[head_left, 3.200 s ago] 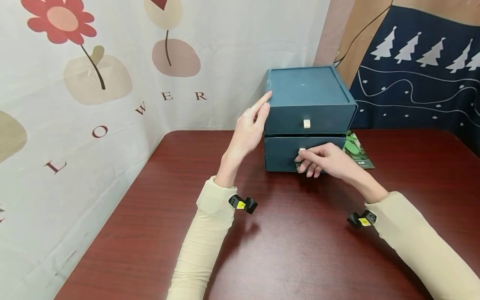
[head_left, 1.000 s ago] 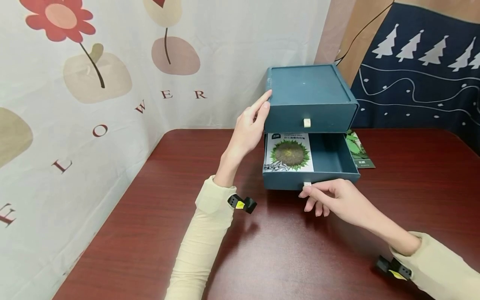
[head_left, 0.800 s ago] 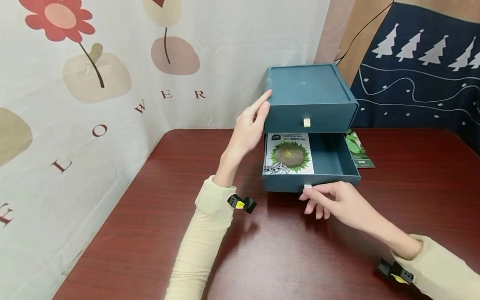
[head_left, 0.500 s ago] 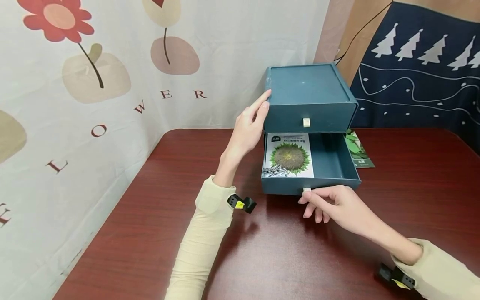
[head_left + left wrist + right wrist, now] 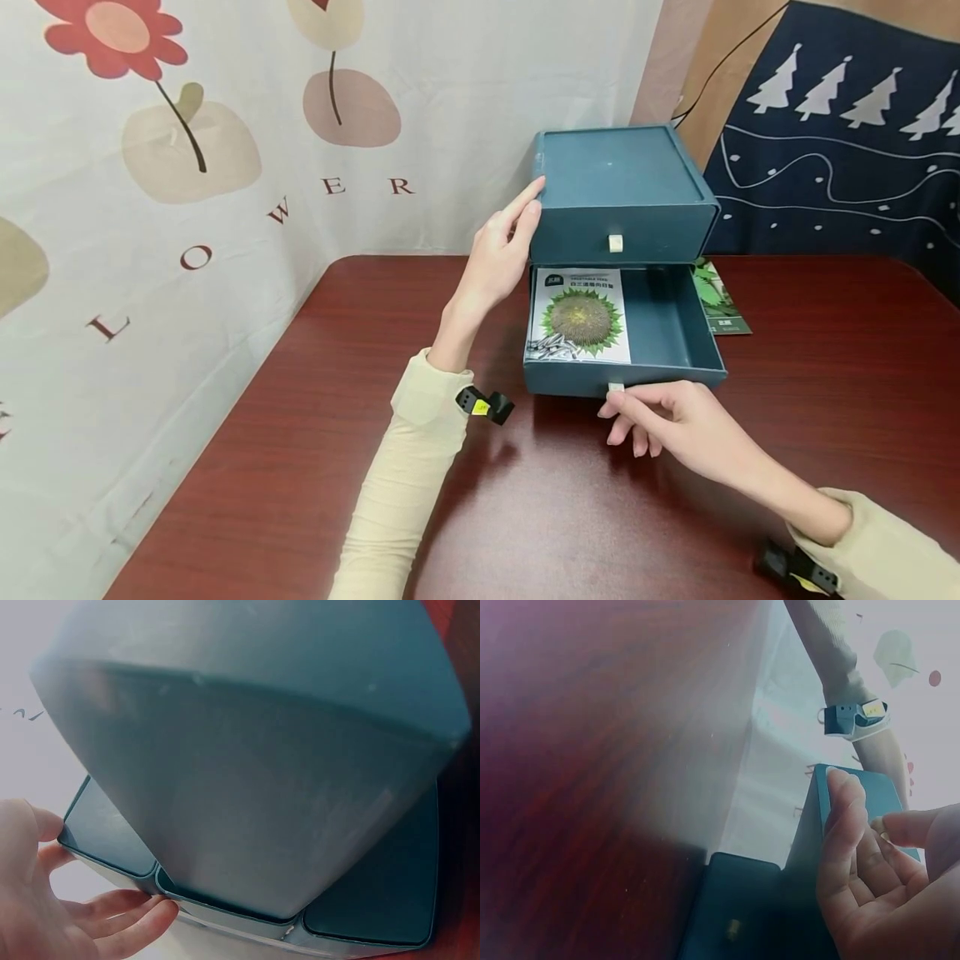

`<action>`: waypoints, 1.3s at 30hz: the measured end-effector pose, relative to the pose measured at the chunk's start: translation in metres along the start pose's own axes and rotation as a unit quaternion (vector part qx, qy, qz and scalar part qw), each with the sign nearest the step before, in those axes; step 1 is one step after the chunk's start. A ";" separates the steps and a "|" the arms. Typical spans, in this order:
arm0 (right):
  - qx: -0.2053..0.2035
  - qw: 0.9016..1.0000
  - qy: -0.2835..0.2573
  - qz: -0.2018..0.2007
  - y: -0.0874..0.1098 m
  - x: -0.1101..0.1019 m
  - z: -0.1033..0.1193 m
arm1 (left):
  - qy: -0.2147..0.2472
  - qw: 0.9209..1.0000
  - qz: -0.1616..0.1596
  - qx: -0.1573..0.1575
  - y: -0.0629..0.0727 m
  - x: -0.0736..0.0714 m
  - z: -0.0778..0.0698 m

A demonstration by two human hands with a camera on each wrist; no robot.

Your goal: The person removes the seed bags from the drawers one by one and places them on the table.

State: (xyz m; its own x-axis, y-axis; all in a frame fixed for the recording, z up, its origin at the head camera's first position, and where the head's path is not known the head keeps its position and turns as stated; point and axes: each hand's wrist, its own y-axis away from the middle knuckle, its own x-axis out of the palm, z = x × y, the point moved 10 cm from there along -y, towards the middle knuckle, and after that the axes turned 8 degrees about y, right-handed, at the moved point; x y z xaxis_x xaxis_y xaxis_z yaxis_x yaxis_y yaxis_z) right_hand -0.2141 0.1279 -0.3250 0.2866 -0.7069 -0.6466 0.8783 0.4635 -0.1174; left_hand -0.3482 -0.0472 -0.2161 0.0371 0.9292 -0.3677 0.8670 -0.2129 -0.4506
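Note:
A blue two-drawer box (image 5: 622,167) stands at the back of the table. Its lower drawer (image 5: 562,380) is pulled well out, while the upper drawer (image 5: 570,237) sits closed. Thumb and forefinger of my right hand (image 5: 686,429) pinch the small white knob (image 5: 616,387) of the lower drawer; the right wrist view shows this knob (image 5: 879,823) between them. Against the box's left side lies my left hand (image 5: 498,254), fingers extended; in the left wrist view its fingertips touch the box edge. A seed packet (image 5: 581,321) picturing a sunflower head lies in the drawer's left half.
Partly hidden behind the box's right side, a green printed packet (image 5: 720,300) lies on the reddish-brown table (image 5: 570,508). A white printed cloth (image 5: 450,100) hangs behind, with a navy tree-patterned cloth (image 5: 832,167) at the right.
My right hand has drawn the lower drawer toward me by its knob, from nearly closed to well out, bringing the sunflower packet into sight. My left hand has stayed against the box.

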 end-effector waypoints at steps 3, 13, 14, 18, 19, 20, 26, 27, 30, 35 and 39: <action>0.000 1.000 -0.001 0.000 0.002 0.001 0.000 | 0.000 1.000 0.000 -0.002 0.000 0.001 0.000; 0.053 0.998 0.000 0.027 0.003 0.003 -0.005 | -0.002 1.000 0.000 -0.007 0.000 0.001 0.000; 0.058 0.998 0.001 0.031 0.003 0.003 -0.005 | -0.002 1.000 0.000 -0.006 0.000 0.001 0.000; 0.054 0.997 0.021 0.053 0.003 0.003 0.003 | -0.002 1.000 -0.003 -0.005 0.001 0.000 0.000; 0.053 0.997 0.029 0.058 0.003 0.002 0.006 | -0.003 1.000 -0.004 -0.004 0.002 0.000 0.000; 0.053 0.996 0.036 0.062 0.003 0.001 0.008 | -0.003 1.000 -0.005 -0.003 0.002 -0.001 0.000; 0.037 0.997 0.053 0.053 0.002 -0.010 0.027 | -0.002 1.000 -0.011 0.002 0.002 -0.002 -0.003; 0.026 0.997 0.052 0.046 0.002 -0.014 0.031 | -0.002 1.000 -0.012 0.002 0.002 -0.002 -0.003; -0.003 0.999 0.046 0.020 0.001 -0.025 0.044 | -0.003 1.000 -0.014 0.002 0.001 -0.001 -0.004; -0.022 0.998 0.039 -0.031 -0.001 -0.049 0.058 | -0.004 1.000 -0.015 0.001 0.001 0.000 -0.003; -0.019 0.995 0.049 -0.081 -0.004 -0.071 0.060 | -0.004 1.000 -0.015 0.001 0.002 0.001 -0.003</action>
State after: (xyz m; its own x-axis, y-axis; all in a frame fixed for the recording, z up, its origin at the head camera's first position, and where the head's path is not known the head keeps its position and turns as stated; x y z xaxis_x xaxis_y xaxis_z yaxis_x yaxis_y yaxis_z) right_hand -0.2146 0.1442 -0.2333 0.1017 -0.7193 -0.6872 0.8940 0.3691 -0.2540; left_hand -0.3453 -0.0454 -0.2149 0.0075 0.9325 -0.3610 0.8662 -0.1864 -0.4636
